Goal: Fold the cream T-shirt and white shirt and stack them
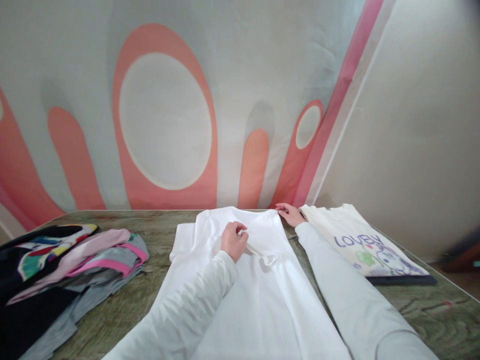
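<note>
A white garment [258, 295] lies spread flat on the wood-grain table [161, 225], its far end towards the wall. My left hand [234, 240] rests on its upper middle with fingers pinched on a fold of the white cloth. My right hand [290, 214] reaches to the far right corner of the garment and pinches its edge there. Both arms wear pale long sleeves.
A pile of folded clothes [67, 260], black, pink, grey and multicoloured, sits at the left. A cream folded piece with "LOVELY" print [363, 245] lies at the right on something dark. A painted wall with orange shapes stands right behind the table's far edge.
</note>
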`<state>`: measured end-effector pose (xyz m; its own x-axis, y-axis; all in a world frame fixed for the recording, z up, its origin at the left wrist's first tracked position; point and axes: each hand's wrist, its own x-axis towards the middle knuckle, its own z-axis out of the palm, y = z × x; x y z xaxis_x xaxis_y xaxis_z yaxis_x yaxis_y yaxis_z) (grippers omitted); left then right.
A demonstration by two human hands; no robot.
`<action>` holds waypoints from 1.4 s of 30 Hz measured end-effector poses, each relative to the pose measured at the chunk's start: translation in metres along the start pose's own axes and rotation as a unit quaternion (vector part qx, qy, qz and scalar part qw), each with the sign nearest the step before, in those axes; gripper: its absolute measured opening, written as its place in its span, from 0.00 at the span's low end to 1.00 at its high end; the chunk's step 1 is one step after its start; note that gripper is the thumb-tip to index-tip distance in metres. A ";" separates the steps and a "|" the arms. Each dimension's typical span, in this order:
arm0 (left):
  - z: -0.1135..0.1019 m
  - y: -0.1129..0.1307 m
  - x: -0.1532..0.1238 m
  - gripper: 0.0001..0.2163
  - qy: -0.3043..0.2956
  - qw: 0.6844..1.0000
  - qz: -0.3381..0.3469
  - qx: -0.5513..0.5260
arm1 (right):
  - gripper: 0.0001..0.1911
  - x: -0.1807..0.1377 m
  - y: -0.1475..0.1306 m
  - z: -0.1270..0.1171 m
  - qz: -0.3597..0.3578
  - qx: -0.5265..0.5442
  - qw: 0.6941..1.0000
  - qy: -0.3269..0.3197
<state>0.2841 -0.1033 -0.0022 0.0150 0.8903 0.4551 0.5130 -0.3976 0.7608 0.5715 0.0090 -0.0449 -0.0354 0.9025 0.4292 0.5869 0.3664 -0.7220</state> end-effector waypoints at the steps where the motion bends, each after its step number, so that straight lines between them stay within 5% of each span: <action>1: -0.001 0.000 0.000 0.07 -0.006 1.000 0.000 0.006 | 0.16 0.000 0.000 0.000 0.001 -0.004 1.000 0.000; 9: -0.006 0.001 -0.005 0.09 -0.090 0.987 0.028 0.128 | 0.14 0.001 0.000 0.005 0.017 -0.044 0.999 0.005; 14: -0.011 0.018 -0.012 0.12 -0.115 0.967 0.133 0.184 | 0.14 0.003 0.000 0.007 0.033 -0.071 0.997 0.020; 20: -0.009 0.039 -0.028 0.15 -0.303 0.898 0.301 0.105 | 0.14 0.005 0.001 0.012 0.056 -0.096 0.993 0.046; 23: -0.007 0.035 -0.033 0.14 -0.354 0.874 0.313 0.110 | 0.12 0.005 0.001 0.012 0.061 -0.101 0.992 0.051; 29: -0.008 0.030 -0.031 0.15 -0.362 0.874 0.309 0.101 | 0.13 0.000 -0.009 0.008 0.069 -0.101 0.991 0.059; 37: -0.004 0.027 -0.028 0.17 -0.361 0.888 0.278 0.063 | 0.12 -0.048 -0.052 -0.022 0.074 -0.109 0.991 -0.026; 42: -0.003 0.025 -0.024 0.16 -0.359 0.888 0.286 0.031 | 0.07 -0.131 -0.132 -0.048 0.034 -0.136 0.986 -0.090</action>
<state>0.2937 -0.1352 0.0070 0.8202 0.4671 0.3304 0.2903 -0.8374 0.4632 0.5380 -0.1688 0.0202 -0.1170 0.9574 0.2640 0.7877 0.2514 -0.5624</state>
